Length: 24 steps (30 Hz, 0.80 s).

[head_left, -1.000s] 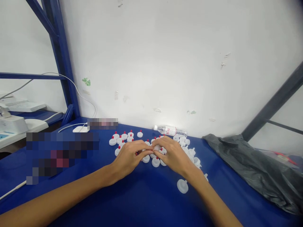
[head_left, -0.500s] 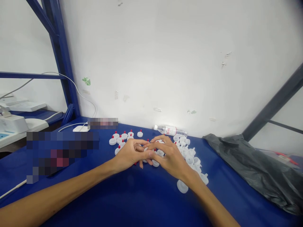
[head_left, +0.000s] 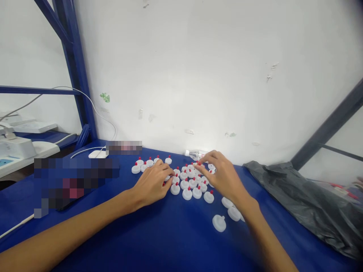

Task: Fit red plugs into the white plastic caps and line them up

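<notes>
Several small white round plastic caps with red tips (head_left: 187, 184) lie in a cluster on the blue table (head_left: 176, 241). My left hand (head_left: 153, 183) rests at the cluster's left edge, fingers curled and touching the caps; whether it holds one is hidden. My right hand (head_left: 224, 175) hovers over the cluster's far right, thumb and forefinger pinched on a red-tipped cap (head_left: 199, 164). Plain white caps without red tips (head_left: 219, 223) lie to the right, near my right wrist.
A clear plastic bottle (head_left: 193, 153) lies by the white wall behind the caps. A crumpled dark plastic bag (head_left: 306, 204) covers the table's right side. Blue frame posts (head_left: 76, 75) stand at left, with a white cable and adapter (head_left: 96, 154) nearby.
My hands, joined together over the caps before, have parted: the right moved up and right, the left stayed at the left edge. More red-tipped caps now show between them.
</notes>
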{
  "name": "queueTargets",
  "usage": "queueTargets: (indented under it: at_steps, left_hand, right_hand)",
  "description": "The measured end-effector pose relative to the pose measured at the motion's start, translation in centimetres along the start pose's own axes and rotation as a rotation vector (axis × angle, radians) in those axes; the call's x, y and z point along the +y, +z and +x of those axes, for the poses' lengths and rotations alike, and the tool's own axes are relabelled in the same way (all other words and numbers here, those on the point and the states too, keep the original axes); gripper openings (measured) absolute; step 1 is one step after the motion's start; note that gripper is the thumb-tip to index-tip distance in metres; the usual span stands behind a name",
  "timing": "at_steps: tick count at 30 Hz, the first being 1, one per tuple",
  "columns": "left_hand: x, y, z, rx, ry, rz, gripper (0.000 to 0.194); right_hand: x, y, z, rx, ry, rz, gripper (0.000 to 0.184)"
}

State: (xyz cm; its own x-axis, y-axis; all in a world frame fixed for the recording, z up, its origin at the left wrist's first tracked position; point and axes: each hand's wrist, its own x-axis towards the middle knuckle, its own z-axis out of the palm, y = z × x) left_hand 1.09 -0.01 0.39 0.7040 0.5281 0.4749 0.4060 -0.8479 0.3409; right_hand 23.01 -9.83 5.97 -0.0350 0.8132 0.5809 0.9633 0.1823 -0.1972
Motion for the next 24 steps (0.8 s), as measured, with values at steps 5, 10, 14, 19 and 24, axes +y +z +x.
queueTargets:
  at_steps: [5, 10, 14, 19, 24]
  left_hand:
    - [-1.1, 0.5, 0.0, -0.097, 0.082, 0.156, 0.021]
    - [-0.9, 0.5, -0.1, -0.112, 0.102, 0.153, 0.019]
    - [-0.7, 0.6, -0.1, -0.13, 0.105, 0.132, 0.018]
    - [-0.7, 0.7, -0.1, -0.153, 0.077, 0.126, 0.017]
    - [-0.9, 1.0, -0.1, -0.141, 0.061, 0.117, 0.014]
  right_hand:
    - [3.5, -2.2, -0.1, -0.275, 0.281, -0.126, 0.025]
    - [5.4, -1.7, -0.9, -0.568, 0.376, -0.052, 0.011]
    - [5.5, -1.3, -1.1, -0.705, 0.386, 0.122, 0.009]
    - [6.3, -1.3, -0.8, -0.53, 0.451, -0.08, 0.017]
    - [6.5, -0.3, -0.8, -0.55, 0.482, -0.109, 0.01]
